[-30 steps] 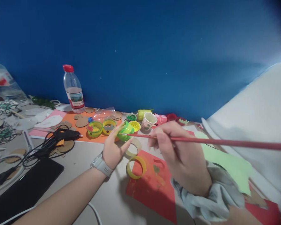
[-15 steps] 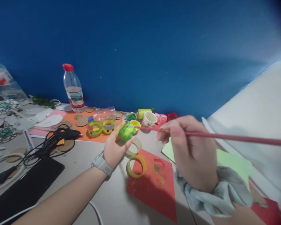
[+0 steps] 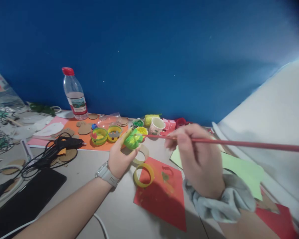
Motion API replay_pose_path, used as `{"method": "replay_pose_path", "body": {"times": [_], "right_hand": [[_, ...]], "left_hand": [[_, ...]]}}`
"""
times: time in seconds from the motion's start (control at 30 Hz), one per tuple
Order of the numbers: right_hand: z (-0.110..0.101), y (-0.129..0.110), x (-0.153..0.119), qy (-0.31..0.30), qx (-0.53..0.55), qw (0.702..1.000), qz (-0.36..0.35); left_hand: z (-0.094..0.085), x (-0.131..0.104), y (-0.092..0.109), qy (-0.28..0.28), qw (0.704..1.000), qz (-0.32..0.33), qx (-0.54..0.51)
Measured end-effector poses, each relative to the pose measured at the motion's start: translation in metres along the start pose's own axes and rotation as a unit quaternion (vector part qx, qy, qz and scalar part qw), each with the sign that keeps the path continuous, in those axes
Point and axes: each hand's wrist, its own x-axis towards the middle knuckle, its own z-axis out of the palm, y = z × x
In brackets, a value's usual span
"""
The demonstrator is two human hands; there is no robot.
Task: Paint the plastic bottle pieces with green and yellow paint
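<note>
My left hand (image 3: 118, 159), with a watch at the wrist, is wrapped round a small rounded green-painted piece (image 3: 133, 139) with yellow streaks. Its exact kind is hard to tell. A long, thin red paintbrush (image 3: 226, 143) is pinched in my right hand (image 3: 198, 159). The brush tip reaches the right side of the painted piece; whether it touches is too small to tell. Just behind the piece are a tub of yellow paint (image 3: 142, 130) and a tub of green paint (image 3: 138, 123). A white paper cup (image 3: 156, 126) stands beside them.
Two tape rings lie in front, a yellow one (image 3: 135, 177) and a paler one (image 3: 146, 151), partly by red paper (image 3: 161, 205). Left are yellow-green cups (image 3: 99, 141), a water bottle (image 3: 76, 99), a black glue gun (image 3: 73, 142) with cables and a phone (image 3: 27, 199). A blue wall (image 3: 149, 59) stands behind.
The whole view has shifted slightly. The brush tip stays by the right side of the green-painted piece, and both hands keep their grips.
</note>
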Motion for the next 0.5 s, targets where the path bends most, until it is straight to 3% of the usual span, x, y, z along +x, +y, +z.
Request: {"method": "replay_pose_path", "body": {"times": [0.07,0.17,0.23,0.37,0.5], "right_hand": [[-0.002,0.003,0.0,0.045,0.012,0.999,0.013],[-0.005,0.008,0.002,0.01,0.066,0.997,0.025],[-0.009,0.014,0.007,0.019,0.083,0.996,0.035],[-0.026,0.026,0.017,0.166,0.124,0.977,0.05],[-0.05,0.02,0.008,0.202,0.153,0.965,0.07]], "left_hand": [[0.0,0.0,0.0,-0.001,1.0,0.001,-0.008],[-0.001,-0.001,0.001,-0.005,1.0,-0.002,-0.022],[-0.001,-0.001,0.002,-0.007,0.999,-0.008,-0.036],[-0.001,-0.006,0.004,-0.006,0.997,-0.019,-0.076],[-0.003,-0.011,0.007,0.011,0.989,-0.045,-0.139]]}}
